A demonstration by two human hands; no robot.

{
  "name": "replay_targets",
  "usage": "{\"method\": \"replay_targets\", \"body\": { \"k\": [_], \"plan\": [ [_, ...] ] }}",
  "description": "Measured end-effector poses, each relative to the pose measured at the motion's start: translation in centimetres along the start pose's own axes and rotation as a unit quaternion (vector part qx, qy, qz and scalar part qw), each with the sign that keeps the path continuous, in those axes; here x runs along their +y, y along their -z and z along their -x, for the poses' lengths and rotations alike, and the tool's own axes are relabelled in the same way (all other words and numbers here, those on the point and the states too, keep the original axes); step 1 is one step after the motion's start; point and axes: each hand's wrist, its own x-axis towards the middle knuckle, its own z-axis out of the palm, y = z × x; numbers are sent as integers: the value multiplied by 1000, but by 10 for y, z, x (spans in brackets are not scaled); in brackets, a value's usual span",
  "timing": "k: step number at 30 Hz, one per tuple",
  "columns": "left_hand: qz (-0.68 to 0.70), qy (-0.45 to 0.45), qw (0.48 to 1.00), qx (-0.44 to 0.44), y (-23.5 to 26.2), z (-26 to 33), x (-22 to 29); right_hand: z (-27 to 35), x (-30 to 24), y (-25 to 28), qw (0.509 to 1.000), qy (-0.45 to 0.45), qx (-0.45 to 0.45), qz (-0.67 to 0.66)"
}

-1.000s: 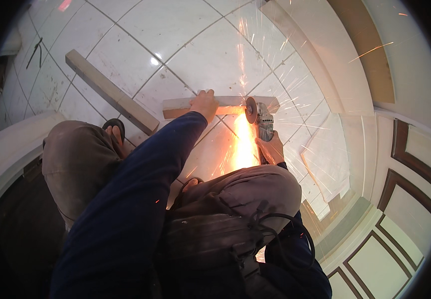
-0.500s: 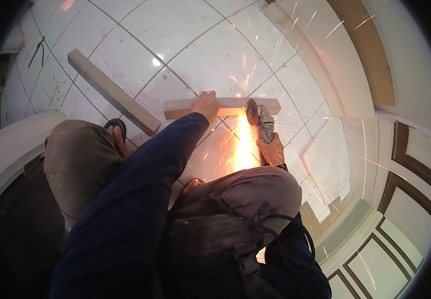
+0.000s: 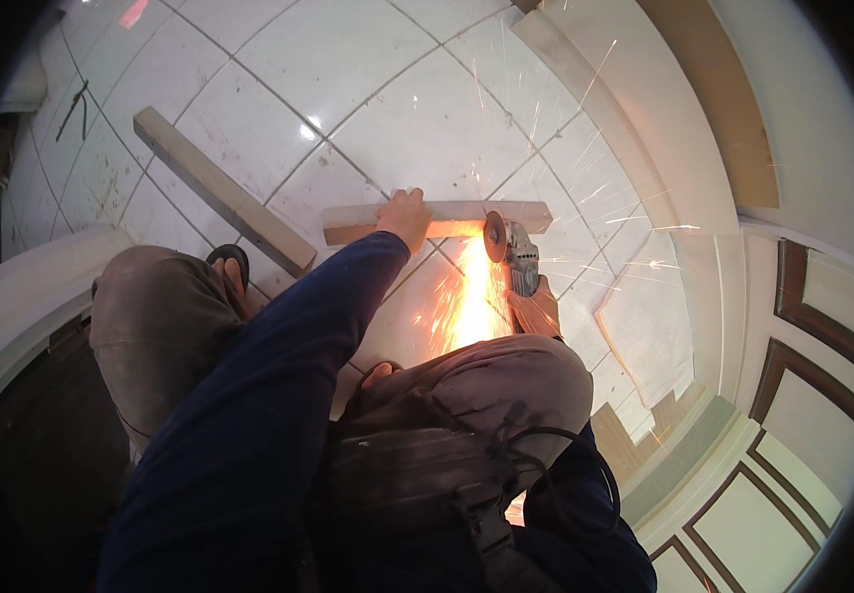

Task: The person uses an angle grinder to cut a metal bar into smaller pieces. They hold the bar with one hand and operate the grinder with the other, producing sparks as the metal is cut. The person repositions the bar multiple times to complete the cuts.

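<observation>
The left hand (image 3: 404, 219) grasps a grey bar (image 3: 459, 211) from above, seemingly pinning it against the tiled floor (image 3: 407, 119) so it can't skid. To the right of that grip, the right hand (image 3: 540, 308) is wrapped around an angle grinder (image 3: 521, 259), its disc (image 3: 494, 237) at the bar, probably set apart from the left hand for safety. Glaring sparks (image 3: 474, 308) wash out the contact; the right knee (image 3: 551, 366) hides the tool's rear. Well left of both hands lies a second bar (image 3: 224, 193).
</observation>
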Motion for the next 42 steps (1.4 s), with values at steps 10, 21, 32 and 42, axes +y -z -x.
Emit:
{"method": "replay_targets", "body": {
  "k": [10,21,32,42],
  "plan": [
    [-3,-2,1000,15,-4,-2,1,-9,6,-3,1000,11,5,-10],
    [8,3,1000,6,3,-2,5,-18,28,-12,999,28,14,-12],
    [15,-9,1000,6,3,-4,6,-30,51,-13,997,66,-6,-34],
    [12,0,1000,14,-1,-1,0,-17,14,-6,999,31,13,7]
  ]
}}
